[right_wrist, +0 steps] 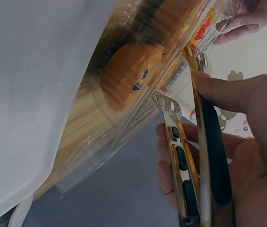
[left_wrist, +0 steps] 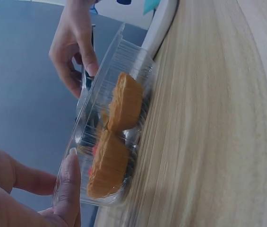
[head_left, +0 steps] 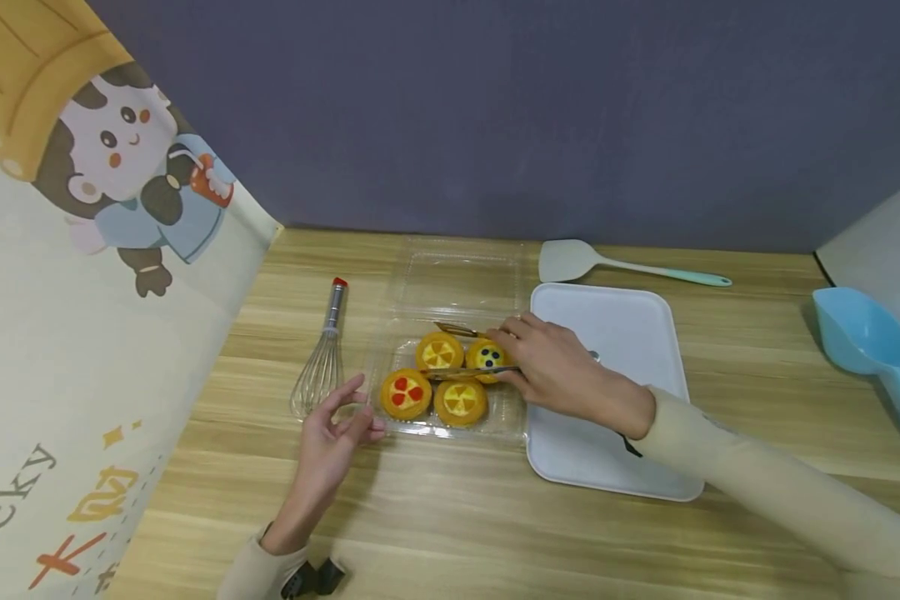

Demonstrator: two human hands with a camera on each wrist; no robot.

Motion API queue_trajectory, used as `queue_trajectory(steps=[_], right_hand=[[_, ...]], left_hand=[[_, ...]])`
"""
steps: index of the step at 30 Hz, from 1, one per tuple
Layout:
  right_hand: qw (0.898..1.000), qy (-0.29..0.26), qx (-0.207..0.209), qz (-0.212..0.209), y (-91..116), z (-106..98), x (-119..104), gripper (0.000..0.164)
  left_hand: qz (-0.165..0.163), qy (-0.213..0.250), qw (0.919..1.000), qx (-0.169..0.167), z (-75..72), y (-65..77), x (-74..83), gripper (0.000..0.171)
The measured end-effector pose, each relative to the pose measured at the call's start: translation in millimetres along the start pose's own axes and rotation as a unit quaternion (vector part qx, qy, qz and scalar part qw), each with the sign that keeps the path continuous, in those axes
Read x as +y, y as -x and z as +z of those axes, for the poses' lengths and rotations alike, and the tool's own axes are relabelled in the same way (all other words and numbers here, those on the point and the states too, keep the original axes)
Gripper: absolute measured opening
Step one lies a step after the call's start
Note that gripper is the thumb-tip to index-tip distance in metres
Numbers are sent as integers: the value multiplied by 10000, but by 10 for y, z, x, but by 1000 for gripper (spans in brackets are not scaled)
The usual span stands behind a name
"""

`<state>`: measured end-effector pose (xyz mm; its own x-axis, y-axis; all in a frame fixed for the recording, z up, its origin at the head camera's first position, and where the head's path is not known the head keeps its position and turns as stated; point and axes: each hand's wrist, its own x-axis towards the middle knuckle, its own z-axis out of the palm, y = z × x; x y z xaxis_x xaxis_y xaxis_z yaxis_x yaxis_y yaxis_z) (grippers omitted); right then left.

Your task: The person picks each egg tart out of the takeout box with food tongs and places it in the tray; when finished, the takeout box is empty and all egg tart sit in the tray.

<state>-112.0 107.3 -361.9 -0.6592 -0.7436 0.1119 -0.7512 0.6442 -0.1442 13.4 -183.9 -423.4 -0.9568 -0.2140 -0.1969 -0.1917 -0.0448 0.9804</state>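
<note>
Clear plastic box (head_left: 508,421) holds 4 tarts (head_left: 461,404), just left of right hand (head_left: 555,357) gripping parted tongs (head_left: 468,372), long axis leftward; left hand (head_left: 328,442), fingers loose, at near-left corner.

A kitchen-like corner: whisk (head_left: 330,336), spatula (head_left: 630,266) and boxed tarts (head_left: 405,394) on a table (head_left: 450,517) by a cartoon wall (head_left: 120,350).
</note>
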Motion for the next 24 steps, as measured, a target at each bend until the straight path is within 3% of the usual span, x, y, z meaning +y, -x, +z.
queue_trajectory(steps=[13,24], right_hand=[[9999,-11,-141,-18,-77,31,-43,52],[9998,176,-111,26,-105,3,-76,52]], left_hand=[[-405,183,9990,-27,-16,8,31,58],[-412,150,9990,-70,-27,-12,19,60]])
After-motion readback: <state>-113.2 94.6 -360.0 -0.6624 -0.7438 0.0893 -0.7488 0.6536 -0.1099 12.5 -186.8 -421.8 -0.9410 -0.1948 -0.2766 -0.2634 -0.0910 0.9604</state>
